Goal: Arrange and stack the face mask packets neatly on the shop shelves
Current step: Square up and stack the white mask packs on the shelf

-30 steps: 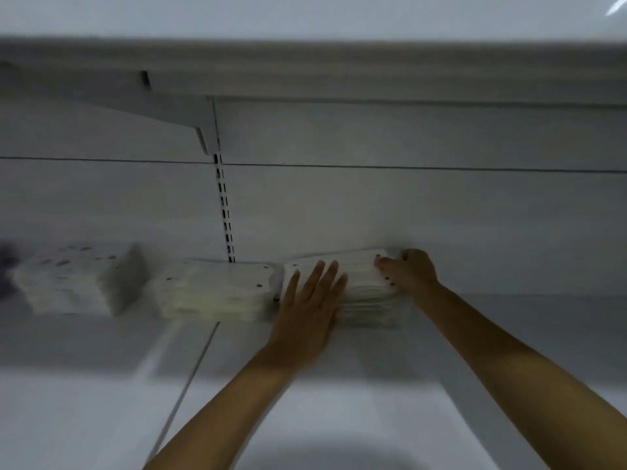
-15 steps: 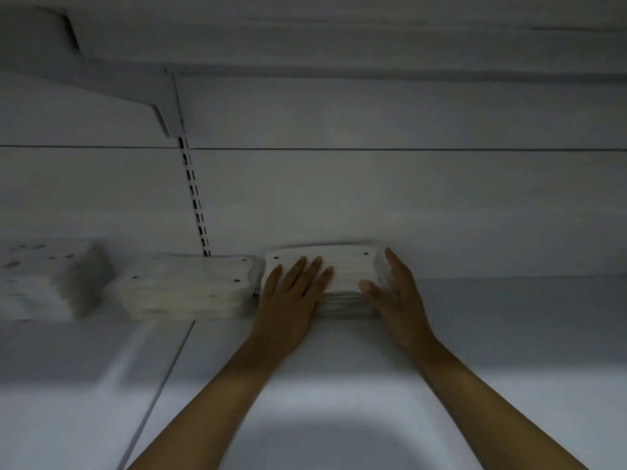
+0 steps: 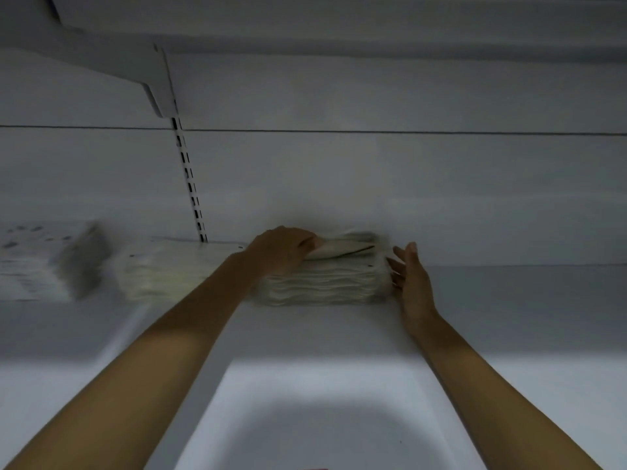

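Three stacks on shelf; hands at the rightmost one.
Stack sits against the back wall; two more stacks lie beyond the left hand's side, blurred. Left hand curls over the stack's top left, pinching up the top packet. Right hand, fingers straight, presses the stack's right end. Judged: packets light, soft, slippery film; hold by the edges, brace both ends.
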{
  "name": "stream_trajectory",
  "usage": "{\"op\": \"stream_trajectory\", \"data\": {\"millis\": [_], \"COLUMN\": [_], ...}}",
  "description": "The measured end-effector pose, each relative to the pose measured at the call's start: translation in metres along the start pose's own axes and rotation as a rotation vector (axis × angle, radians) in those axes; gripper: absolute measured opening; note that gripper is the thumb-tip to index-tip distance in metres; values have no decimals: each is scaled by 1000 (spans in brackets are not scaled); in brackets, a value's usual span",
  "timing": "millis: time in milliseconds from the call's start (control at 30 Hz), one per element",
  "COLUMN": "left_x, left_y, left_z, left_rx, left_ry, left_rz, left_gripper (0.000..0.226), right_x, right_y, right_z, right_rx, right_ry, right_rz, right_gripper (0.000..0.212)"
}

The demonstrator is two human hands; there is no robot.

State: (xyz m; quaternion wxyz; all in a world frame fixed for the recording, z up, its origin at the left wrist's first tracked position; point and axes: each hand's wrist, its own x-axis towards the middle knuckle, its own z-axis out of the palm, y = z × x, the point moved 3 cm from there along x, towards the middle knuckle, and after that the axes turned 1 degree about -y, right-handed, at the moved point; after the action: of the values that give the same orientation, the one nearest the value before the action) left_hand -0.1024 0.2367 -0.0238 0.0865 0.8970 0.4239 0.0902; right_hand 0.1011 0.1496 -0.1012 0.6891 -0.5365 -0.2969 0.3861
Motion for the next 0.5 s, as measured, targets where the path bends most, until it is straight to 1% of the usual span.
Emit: {"op": "stream_trajectory", "data": {"millis": [100, 167, 300, 367, 433, 500], "left_x": [6, 7, 8, 6, 3, 0], "left_y": [2, 4, 6, 7, 7, 7], "left_z": [-4, -5, -8, -5, -3, -2], "left_rx": [-83, -96, -140, -128, -135, -172], "left_ry": [-91, -139, -171, -191, -164, -128], "left_rz": [-42, -55, -81, -100, -110, -110], "left_gripper": [47, 46, 42, 42, 43, 43], "right_x": [1, 1, 0, -1, -4, -4], "right_y": [2, 2, 4, 4, 2, 2], "right_z": [-2, 0, 0, 0, 0, 0], "right_rx": [4, -25, -130, -147, -141, -130], "right_ry": [-8, -38, -16, 2, 5, -5], "right_rz": [9, -7, -101, -151, -173, -176], "right_gripper": [59, 55, 29, 30, 37, 39]}}
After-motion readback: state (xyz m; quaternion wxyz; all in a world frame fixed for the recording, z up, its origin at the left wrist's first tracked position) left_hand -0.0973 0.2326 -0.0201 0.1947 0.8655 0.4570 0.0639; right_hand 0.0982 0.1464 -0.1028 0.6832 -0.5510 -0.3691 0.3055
